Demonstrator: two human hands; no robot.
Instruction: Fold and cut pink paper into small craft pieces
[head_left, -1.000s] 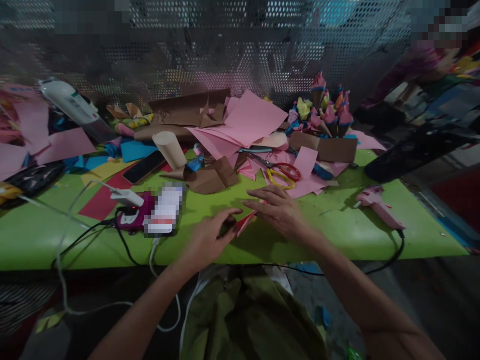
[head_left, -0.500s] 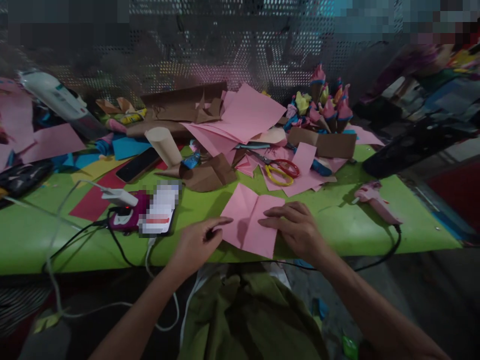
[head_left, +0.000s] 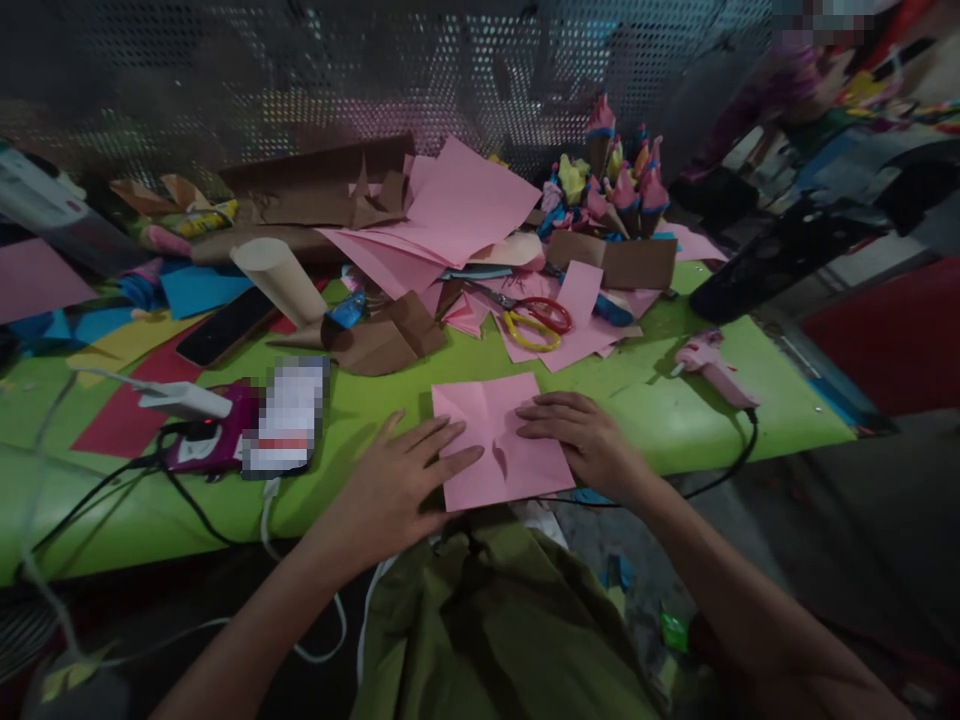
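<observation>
Rests outspread left hand [head_left: 394, 480] on a creased pink sheet [head_left: 496, 440], nearer than the scissors [head_left: 517, 312]; rests right hand [head_left: 589, 440], apart from left, on right edge, cannot tell if pinching. Right of the scissors, sees a glue gun [head_left: 718, 370]; behind them, pink-topped cones [head_left: 624, 192].

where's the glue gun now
In the head view, the glue gun lies on the green table toward its right end, right of the right hand.

Green tabletop [head_left: 637, 385] — bearing creased pink sheet [head_left: 480, 425], glue gun [head_left: 718, 375], red paper [head_left: 124, 415]
</observation>
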